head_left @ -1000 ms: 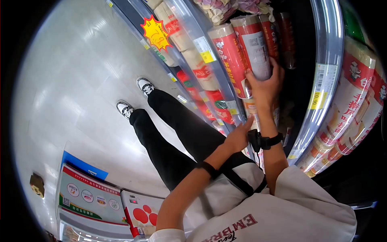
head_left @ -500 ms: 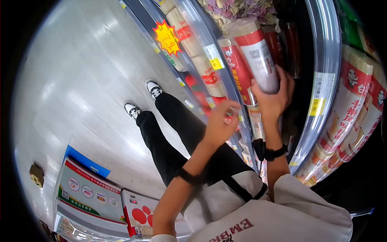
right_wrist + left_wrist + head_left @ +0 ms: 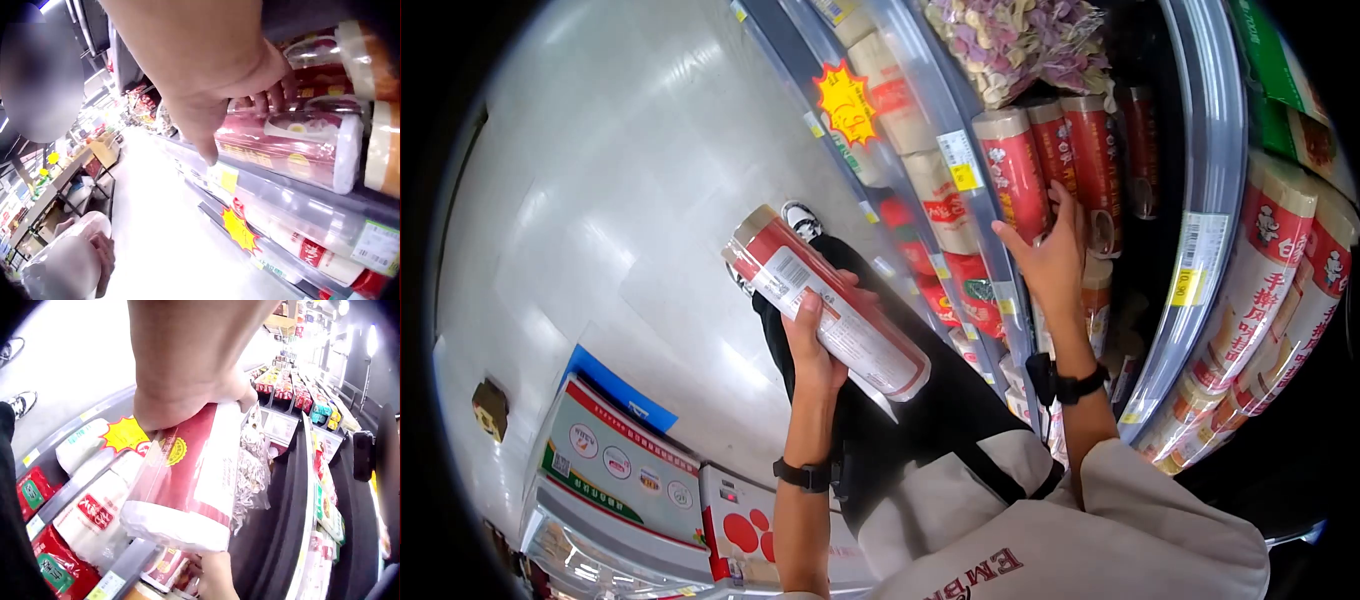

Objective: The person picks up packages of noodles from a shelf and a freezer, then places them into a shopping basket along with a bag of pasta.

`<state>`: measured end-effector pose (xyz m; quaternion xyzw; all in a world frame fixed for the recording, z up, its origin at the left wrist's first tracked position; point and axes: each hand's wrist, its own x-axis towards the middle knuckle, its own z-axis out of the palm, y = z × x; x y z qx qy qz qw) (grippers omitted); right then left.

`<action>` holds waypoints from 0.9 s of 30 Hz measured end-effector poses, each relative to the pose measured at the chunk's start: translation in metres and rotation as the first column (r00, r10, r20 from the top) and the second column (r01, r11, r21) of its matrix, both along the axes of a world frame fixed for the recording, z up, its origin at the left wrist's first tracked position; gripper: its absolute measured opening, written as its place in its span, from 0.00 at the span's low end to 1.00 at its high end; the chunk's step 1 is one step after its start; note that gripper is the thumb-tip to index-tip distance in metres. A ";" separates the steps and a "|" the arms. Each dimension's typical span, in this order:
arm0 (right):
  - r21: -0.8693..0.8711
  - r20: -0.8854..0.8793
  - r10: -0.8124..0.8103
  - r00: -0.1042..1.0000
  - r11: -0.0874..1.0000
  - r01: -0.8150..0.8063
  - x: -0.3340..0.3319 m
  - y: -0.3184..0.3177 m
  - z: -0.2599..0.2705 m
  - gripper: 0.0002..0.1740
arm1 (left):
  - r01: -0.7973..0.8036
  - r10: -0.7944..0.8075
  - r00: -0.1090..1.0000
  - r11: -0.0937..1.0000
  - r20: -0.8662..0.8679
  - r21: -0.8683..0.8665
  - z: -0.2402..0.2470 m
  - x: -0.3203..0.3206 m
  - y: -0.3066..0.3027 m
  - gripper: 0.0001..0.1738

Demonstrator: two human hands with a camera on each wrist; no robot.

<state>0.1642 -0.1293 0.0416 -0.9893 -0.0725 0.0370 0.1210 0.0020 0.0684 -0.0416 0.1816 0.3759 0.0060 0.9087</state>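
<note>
My left hand [image 3: 812, 345] grips a cylindrical pack of dried noodles [image 3: 870, 345] in front of my legs, thumb across its white label. In the left wrist view the pack [image 3: 181, 469] shows red wrapping, a yellow seal and a white end. My right hand [image 3: 1052, 265] is at the shelf with thumb and fingers spread apart and nothing in its grasp. Its fingertips reach over a row of similar red noodle packs [image 3: 1012, 170]. Seen from the right wrist, the hand [image 3: 212, 100] lies above the nearest red pack [image 3: 287, 150], its thumb by the shelf's front edge.
A clear shelf lip with price tags [image 3: 962, 160] runs in front of the packs. Bagged pale purple flakes [image 3: 1025, 45] sit behind them. An upper shelf edge [image 3: 1200, 230] and larger noodle packs [image 3: 1250, 280] stand at right. A freezer cabinet [image 3: 615, 455] is at lower left.
The labelled noodle pack has passed from my right hand to my left and moved away from the shelf over the floor. My right hand now stays at the shelf without it.
</note>
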 end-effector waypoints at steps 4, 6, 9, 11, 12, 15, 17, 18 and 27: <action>-0.094 -0.094 -0.106 0.990 0.991 0.098 0.005 -0.028 -0.036 0.43 | 0.085 -0.089 0.995 0.994 0.047 0.073 0.009 -0.008 0.011 0.41; -0.061 -0.103 -0.121 0.987 0.991 0.115 0.010 -0.034 -0.038 0.42 | 0.172 -0.183 0.976 0.980 0.121 0.096 0.013 -0.007 0.014 0.44; -0.066 -0.048 -0.145 0.988 0.988 0.142 0.007 -0.029 -0.034 0.41 | 0.218 -0.223 0.966 0.974 0.130 0.053 0.021 -0.005 0.014 0.41; -0.064 -0.037 -0.127 0.991 0.990 0.125 0.005 -0.023 -0.027 0.41 | 0.223 -0.224 0.963 0.974 0.151 0.027 0.021 -0.004 0.010 0.42; -0.065 -0.020 -0.116 0.993 0.991 0.115 0.004 -0.022 -0.026 0.41 | 0.224 -0.226 0.963 0.974 0.149 0.028 0.021 -0.003 0.008 0.42; -0.039 0.021 -0.107 0.994 0.993 0.108 -0.001 -0.021 -0.026 0.41 | 0.243 -0.236 0.956 0.970 0.177 -0.020 0.022 -0.003 0.003 0.47; -0.016 0.054 -0.108 0.993 0.994 0.109 -0.001 -0.021 -0.027 0.41 | 0.239 -0.220 0.951 0.969 0.217 -0.061 0.013 -0.008 -0.003 0.48; -0.005 0.070 -0.125 0.990 0.992 0.125 -0.002 -0.022 -0.028 0.40 | 0.231 -0.200 0.947 0.968 0.253 -0.100 0.013 -0.007 -0.004 0.49; 0.065 0.014 -0.233 0.972 0.971 0.231 0.011 -0.031 0.001 0.41 | 0.321 -0.274 0.904 0.942 0.327 -0.099 0.010 -0.007 -0.003 0.49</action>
